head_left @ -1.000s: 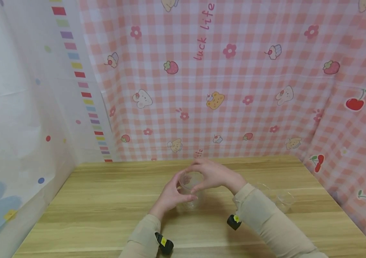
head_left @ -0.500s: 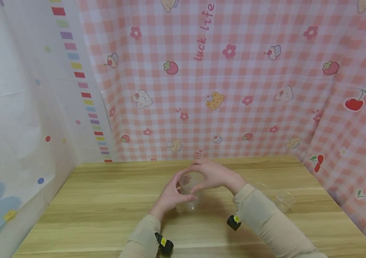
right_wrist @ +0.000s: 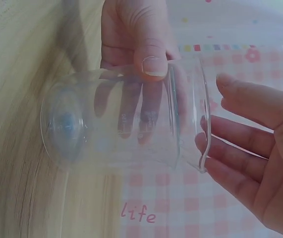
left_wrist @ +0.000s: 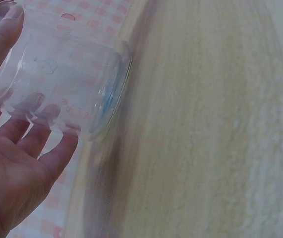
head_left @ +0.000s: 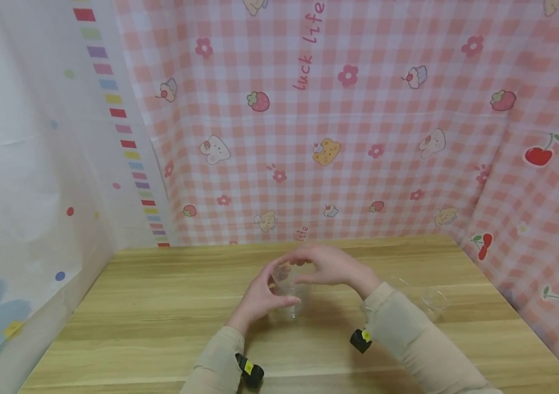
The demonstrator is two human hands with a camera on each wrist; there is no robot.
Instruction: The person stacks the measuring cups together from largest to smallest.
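A clear beaker [head_left: 291, 303] with printed measuring marks stands upright near the middle of the table. My left hand [head_left: 260, 295] grips it from the left side, thumb in front and fingers behind, as the left wrist view also shows around the beaker [left_wrist: 57, 74]. Over its top, my right hand [right_wrist: 260, 148] has its fingertips at the rim, while the thumb is held apart from the glass. Below that rim a second rim line crosses the beaker [right_wrist: 101, 119], so one beaker seems nested in another; which is outer I cannot tell.
Clear glassware [head_left: 434, 301] stands at the right, partly hidden behind my right sleeve [head_left: 397, 323]. The wooden table [head_left: 161, 317] ends at a pink checked cloth [head_left: 319, 186] at the back, with more cloth hanging on both sides.
My right thumb has lifted away from the beaker's rim, and the right hand has loosened slightly to the right. The left hand keeps its grip.
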